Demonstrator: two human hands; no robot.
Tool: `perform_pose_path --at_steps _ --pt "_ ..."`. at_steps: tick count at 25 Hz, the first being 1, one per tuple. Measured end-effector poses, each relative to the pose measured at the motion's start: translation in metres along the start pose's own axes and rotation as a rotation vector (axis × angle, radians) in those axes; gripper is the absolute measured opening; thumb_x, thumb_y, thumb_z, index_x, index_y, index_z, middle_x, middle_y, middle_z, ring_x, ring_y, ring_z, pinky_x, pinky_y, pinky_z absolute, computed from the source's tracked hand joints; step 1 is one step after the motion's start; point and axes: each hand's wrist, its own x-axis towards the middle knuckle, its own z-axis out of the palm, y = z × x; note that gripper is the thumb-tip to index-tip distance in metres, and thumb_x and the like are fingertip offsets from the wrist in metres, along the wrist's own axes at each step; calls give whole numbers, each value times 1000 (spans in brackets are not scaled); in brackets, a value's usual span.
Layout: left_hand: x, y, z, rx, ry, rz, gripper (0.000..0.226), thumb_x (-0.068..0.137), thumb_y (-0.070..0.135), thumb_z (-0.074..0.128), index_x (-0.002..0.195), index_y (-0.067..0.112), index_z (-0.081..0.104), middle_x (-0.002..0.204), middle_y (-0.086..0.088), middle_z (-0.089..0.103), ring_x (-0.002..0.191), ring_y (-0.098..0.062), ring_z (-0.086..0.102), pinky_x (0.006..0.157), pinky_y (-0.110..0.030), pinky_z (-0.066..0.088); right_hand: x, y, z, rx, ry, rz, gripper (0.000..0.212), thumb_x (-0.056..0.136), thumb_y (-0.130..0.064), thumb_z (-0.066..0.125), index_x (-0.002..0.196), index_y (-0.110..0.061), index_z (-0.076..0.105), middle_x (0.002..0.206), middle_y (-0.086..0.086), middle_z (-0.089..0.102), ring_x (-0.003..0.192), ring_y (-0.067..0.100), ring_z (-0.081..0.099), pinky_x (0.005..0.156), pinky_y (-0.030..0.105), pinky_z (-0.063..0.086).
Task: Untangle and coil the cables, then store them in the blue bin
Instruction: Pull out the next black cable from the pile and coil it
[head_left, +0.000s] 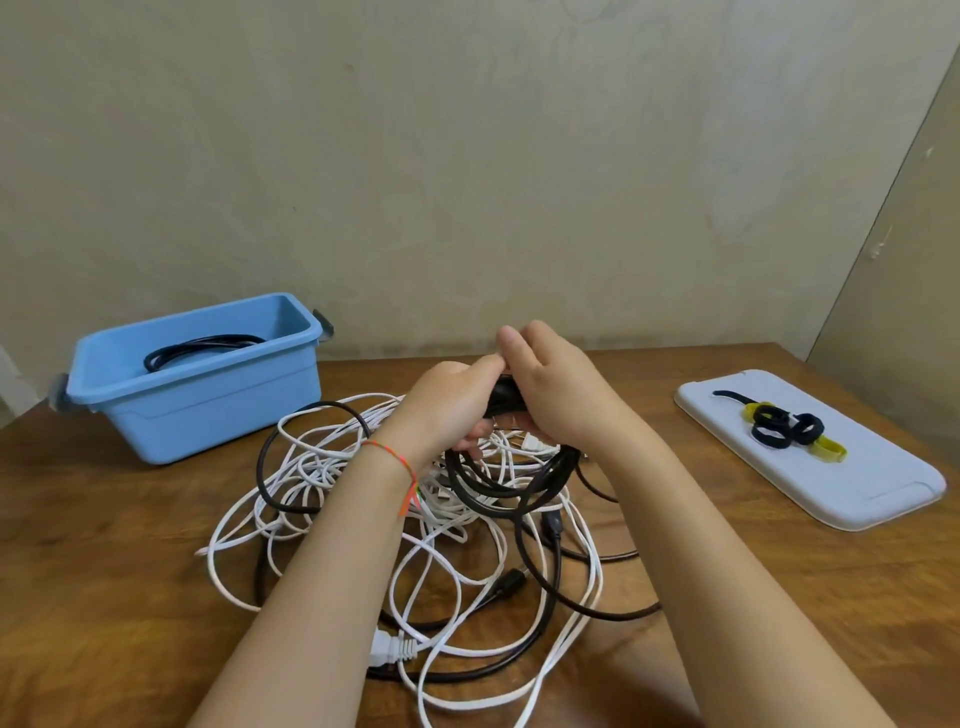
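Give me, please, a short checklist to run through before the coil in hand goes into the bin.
1. Both hands hold the black coil: left hand, right hand: ok.
2. Coil tied with a strap: cannot tell, fingers cover the top.
3. Coil free of the cable pile: not ok, a black strand trails down into it.
4. Blue bin has room: ok, one black coil inside.
5. Spare straps on the white lid: ok.

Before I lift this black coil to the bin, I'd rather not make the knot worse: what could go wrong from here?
1. The black coil held by your left hand and right hand seems to trail into the white cable tangle; lifting may drag and tighten it.
2. No tie shows on the coil; the ties lie on the white lid, so its loops may spring open in the blue bin.
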Motion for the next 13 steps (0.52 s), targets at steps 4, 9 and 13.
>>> perform_pose_path --at_steps 4,9,13 --pt "-1 -3 0 1 -32 35 58 98 58 42 70 9 57 44 3 38 38 -11 36 58 -29 45 1 2 -8 116 -7 44 54 105 -46 36 77 -4 56 56 8 54 37 14 50 40 25 39" --pt "1 -8 2 -73 -20 174 44 96 49 57 94 5 63 48 10 35 42 -6 33 51 -27 34 -1 3 -14 252 -57 127 59 102 -51 41 68 -7 59 48 5 48 31 12 40 36 18 31" --pt "5 -9 2 -239 91 152 44 98 39 58 100 -4 65 46 2 44 38 -9 35 46 -24 32 3 4 -6 286 -33 92 51 104 -42 42 82 -2 63 54 5 47 42 15 41 43 24 33"
